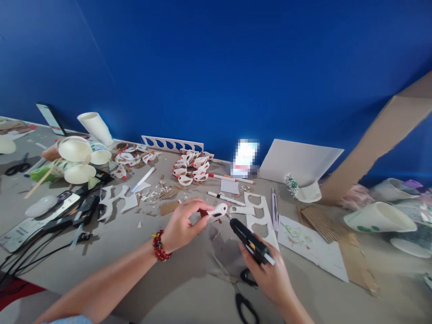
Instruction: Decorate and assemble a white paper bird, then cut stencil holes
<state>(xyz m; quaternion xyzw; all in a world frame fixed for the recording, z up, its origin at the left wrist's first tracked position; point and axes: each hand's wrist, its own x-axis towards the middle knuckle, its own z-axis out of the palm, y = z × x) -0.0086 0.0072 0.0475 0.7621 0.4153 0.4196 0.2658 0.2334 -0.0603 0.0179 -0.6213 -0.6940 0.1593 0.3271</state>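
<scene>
Between thumb and fingers of my left hand (185, 223) is a small white paper bird (219, 210) with a red beak, held by its tail end. My right hand (270, 274) is wrapped round a black glue gun (249, 238), a white glue stick showing at its back. The gun's nozzle points up and left, close to the bird's front; whether they touch I cannot tell. Beneath my hands, scissors (246, 306) with black handles lie on the table. Farther back sits a cluster of similar paper birds (185, 179).
Cut-out white card (259, 216), a purple cutter (274, 211) and a sketch sheet (310, 243) lie to the right. Paper cups (380, 217) stand at far right, others (76, 150) at left. Phones and cables (43, 225) occupy the left. A blue partition (216, 76) rises behind.
</scene>
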